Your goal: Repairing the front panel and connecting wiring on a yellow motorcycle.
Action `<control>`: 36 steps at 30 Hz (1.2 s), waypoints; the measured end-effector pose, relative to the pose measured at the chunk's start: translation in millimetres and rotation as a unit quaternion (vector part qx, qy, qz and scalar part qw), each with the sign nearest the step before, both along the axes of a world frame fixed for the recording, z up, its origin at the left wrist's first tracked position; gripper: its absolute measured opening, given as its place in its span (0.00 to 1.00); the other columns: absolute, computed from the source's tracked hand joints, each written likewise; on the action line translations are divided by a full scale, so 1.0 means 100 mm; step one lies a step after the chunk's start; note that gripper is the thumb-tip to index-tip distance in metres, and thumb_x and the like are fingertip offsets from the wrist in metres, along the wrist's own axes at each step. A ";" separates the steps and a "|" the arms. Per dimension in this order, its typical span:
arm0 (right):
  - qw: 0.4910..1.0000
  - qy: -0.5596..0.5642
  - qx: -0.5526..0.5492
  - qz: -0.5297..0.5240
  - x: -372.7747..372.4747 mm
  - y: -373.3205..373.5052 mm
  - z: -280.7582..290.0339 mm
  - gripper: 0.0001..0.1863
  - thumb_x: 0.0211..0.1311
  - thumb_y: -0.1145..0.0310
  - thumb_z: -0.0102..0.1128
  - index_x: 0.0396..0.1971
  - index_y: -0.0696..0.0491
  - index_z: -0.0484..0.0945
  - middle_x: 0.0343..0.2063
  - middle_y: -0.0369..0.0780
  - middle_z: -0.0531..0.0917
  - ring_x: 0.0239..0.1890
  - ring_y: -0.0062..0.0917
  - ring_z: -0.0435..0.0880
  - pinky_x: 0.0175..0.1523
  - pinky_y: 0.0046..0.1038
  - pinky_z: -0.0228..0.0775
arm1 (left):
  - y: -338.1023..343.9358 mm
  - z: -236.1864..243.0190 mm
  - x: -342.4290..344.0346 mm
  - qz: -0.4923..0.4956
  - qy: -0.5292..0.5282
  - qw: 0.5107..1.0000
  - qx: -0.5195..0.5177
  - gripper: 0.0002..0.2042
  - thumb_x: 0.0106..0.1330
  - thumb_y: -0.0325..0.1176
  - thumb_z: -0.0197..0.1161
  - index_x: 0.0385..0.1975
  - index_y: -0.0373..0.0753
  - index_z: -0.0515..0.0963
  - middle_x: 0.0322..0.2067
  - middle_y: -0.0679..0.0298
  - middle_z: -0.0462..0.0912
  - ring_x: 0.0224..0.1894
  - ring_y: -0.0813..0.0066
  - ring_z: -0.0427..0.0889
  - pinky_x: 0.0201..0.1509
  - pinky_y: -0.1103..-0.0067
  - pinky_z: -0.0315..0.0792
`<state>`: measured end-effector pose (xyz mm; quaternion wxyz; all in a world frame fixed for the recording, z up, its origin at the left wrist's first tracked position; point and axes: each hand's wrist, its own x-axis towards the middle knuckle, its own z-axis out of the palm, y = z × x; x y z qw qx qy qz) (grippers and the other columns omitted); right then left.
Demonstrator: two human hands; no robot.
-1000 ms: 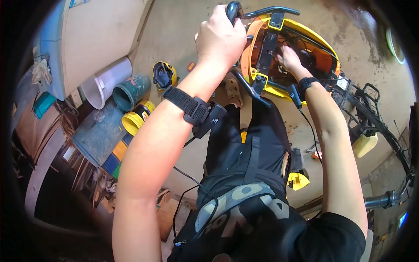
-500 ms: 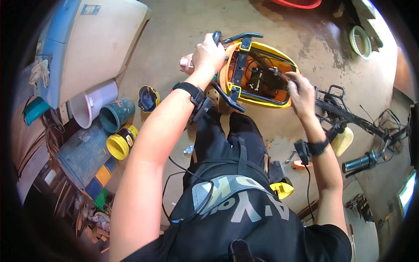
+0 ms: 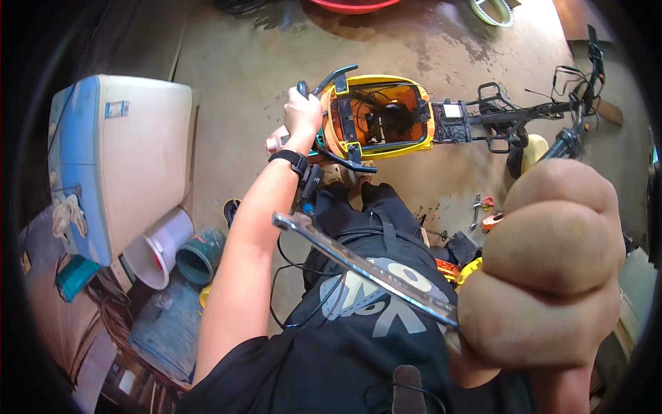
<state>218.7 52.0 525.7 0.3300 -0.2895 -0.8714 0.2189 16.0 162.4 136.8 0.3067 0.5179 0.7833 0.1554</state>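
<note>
Two hands are at work here, and both of ours are closed on something. Our left hand (image 3: pixel 303 114) reaches out to the scooter (image 3: pixel 430 124) and is wrapped round the black grab bar (image 3: pixel 333 77) at the end of its yellow body, with the back of the hand turned up and a stub of the bar poking out past the knuckles. Our right hand (image 3: pixel 545 269) is raised very close to the camera, well apart from the scooter, with its fingers folded tightly into a fist that looks large and slightly blurred. It clenches one end of a slim metal tool (image 3: pixel 365 269), which slants up and leftward in front of our black shirt (image 3: pixel 303 372); we see it nearly edge-on, so we cannot tell its exact kind. Its free end appears beside our left forearm (image 3: pixel 252 245), though we cannot tell whether the two touch. The scooter stands beyond our feet on the bare floor (image 3: pixel 241 110), its orange-lined compartment lying open, with dark cables inside. From there its black frame runs rightward to the handlebar (image 3: pixel 594 62). A black wristband (image 3: pixel 293 161) circles our left wrist. To our left, a white bucket (image 3: pixel 162 252) and a teal bucket (image 3: pixel 198 260) lie side by side near a blue-and-white appliance (image 3: pixel 141 159).
</note>
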 end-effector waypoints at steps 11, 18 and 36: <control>0.995 -0.029 0.073 -0.058 -0.70 -0.33 0.40 0.12 0.47 0.63 0.65 0.31 0.53 0.80 0.25 0.37 0.74 0.23 0.24 0.69 0.30 0.28 0.59 | 0.00 0.00 -0.04 -0.021 -0.041 0.999 0.007 0.18 0.67 0.40 0.60 0.49 0.34 0.72 0.42 0.38 0.85 0.48 0.38 0.85 0.53 0.53 0.77; 0.992 -0.072 0.066 -0.082 -0.83 -0.43 0.62 0.15 0.48 0.68 0.60 0.38 0.57 0.82 0.26 0.38 0.77 0.25 0.23 0.73 0.34 0.26 0.64 | 0.02 -0.09 -0.02 -0.010 -0.091 0.996 0.005 0.18 0.66 0.39 0.58 0.50 0.33 0.71 0.42 0.38 0.85 0.47 0.38 0.85 0.54 0.52 0.76; 0.835 0.197 -0.450 -0.246 0.37 0.03 -0.83 0.27 0.70 0.69 0.61 0.67 0.60 0.72 0.39 0.38 0.87 0.41 0.19 0.83 0.52 0.23 0.75 | -0.03 -0.06 -0.03 -0.008 -0.063 0.998 0.005 0.29 0.69 0.43 0.55 0.70 0.44 0.62 0.43 0.39 0.86 0.47 0.38 0.85 0.53 0.51 0.76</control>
